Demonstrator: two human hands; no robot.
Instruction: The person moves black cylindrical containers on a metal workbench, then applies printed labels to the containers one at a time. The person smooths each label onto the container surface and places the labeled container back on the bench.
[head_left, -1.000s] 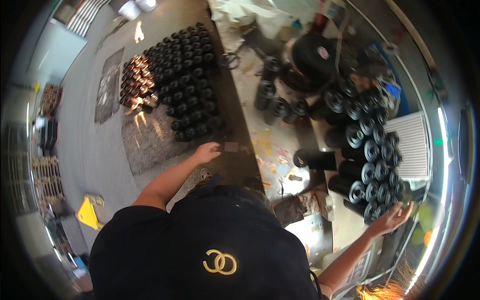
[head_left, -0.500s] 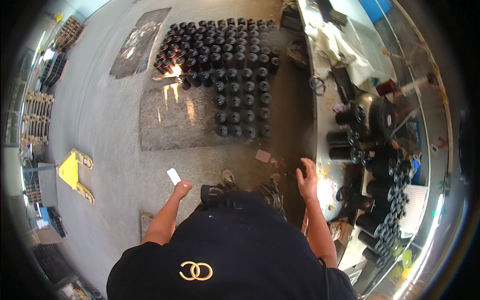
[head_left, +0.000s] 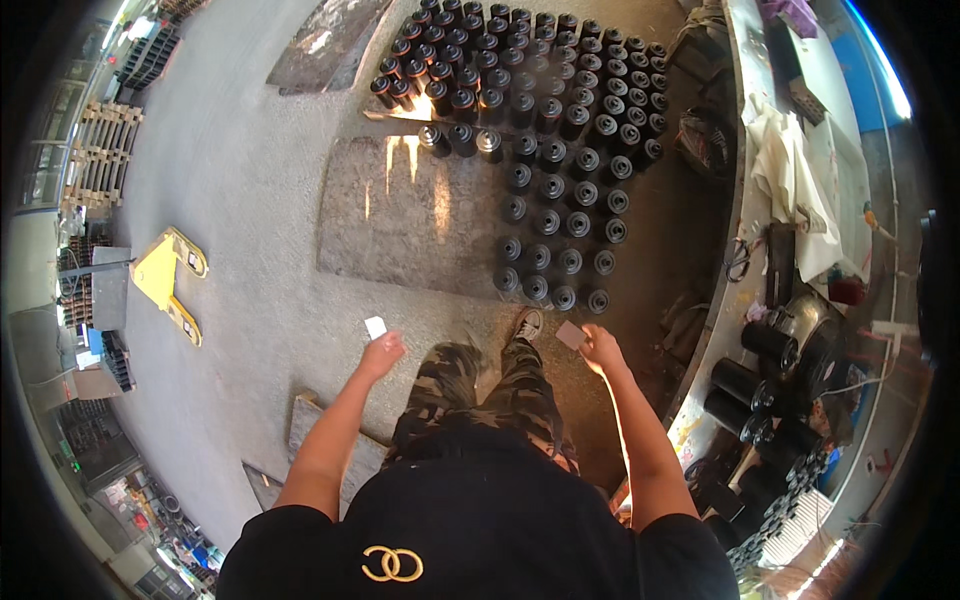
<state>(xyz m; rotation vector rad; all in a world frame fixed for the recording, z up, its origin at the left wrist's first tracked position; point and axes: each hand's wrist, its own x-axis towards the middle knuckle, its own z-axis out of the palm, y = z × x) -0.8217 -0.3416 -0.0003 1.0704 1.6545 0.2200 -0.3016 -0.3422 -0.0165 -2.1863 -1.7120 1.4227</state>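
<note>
A small white card (head_left: 375, 327) is pinched in my left hand (head_left: 383, 351), held out low in front of me, left of my body. My right hand (head_left: 601, 351) hangs to the right with its fingers loosely bent and nothing plainly held. Just beyond its fingertips a brownish-pink square (head_left: 571, 335) shows; it appears to lie on the floor and overlap the hand only in the picture. Ahead stand many black cylindrical canisters (head_left: 547, 221) in close rows, upright on the floor. Part of their block rests on a dark floor sheet (head_left: 400, 225).
To the right runs a long workbench (head_left: 735, 290) with black cylinders (head_left: 768, 345) lying on it and a pale cloth (head_left: 790, 185). A yellow pallet jack (head_left: 155, 272) stands at left, near stacked wooden pallets (head_left: 102, 155). Flat boards (head_left: 305, 415) lie beside me at lower left.
My right hand has moved inward, away from the workbench, and its fingers have curled. My left hand still holds the white card. The canisters sit farther right in view as my view turns.
</note>
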